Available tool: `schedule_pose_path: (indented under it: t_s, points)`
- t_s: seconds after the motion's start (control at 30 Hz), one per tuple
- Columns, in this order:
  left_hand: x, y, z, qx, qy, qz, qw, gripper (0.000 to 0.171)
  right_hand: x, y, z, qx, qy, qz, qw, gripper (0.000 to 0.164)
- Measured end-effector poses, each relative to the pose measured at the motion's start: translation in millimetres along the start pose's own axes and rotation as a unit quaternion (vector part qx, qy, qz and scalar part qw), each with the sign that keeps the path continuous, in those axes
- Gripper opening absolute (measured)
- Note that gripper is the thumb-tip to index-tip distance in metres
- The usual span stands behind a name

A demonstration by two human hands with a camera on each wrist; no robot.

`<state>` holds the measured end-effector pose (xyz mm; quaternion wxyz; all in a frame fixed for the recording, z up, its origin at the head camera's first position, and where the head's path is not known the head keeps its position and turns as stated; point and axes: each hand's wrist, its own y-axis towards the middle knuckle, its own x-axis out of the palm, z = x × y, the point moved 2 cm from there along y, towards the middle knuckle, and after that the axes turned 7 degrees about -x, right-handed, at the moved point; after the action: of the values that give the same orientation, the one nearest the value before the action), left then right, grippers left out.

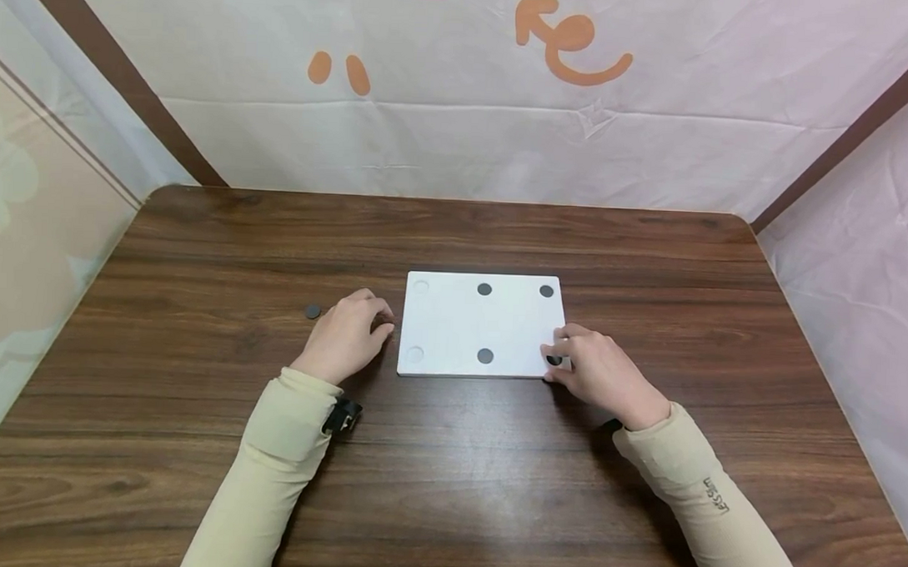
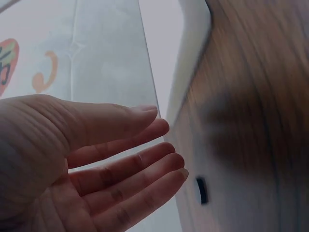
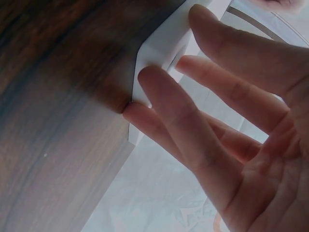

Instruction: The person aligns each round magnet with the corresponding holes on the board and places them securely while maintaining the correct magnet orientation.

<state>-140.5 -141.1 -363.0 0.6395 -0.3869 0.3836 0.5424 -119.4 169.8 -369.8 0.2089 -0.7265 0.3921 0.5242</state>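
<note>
A white rectangular board (image 1: pixel 453 321) lies flat on the table, with dark round discs at the middle top (image 1: pixel 484 289), top right (image 1: pixel 546 292), middle bottom (image 1: pixel 485 356) and bottom right. Two shallow round recesses (image 1: pixel 421 287) show at its left end. My right hand (image 1: pixel 601 368) is at the board's lower right corner, its fingers spread around the edge and partly covering the disc there. Just left of the board, my left hand (image 1: pixel 350 334) hovers with relaxed fingers and holds nothing. A loose dark disc (image 1: pixel 313 311) lies left of that hand.
The brown wood-grain table (image 1: pixel 446 500) extends around the board to rounded far corners. Behind it hangs a white cloth (image 1: pixel 459 150) with orange prints, and more cloth hangs at both sides. A black strap (image 1: pixel 342 416) sits on the left wrist.
</note>
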Motion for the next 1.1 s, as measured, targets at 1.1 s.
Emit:
schedule_pose_path:
  t_s: [1.1]
  points:
    - [-0.8, 10.1, -29.8, -0.014, 0.008, 0.014, 0.9998, 0.021, 0.8, 0.0, 1.5, -0.011, -0.003, 0.007, 1.000, 0.030]
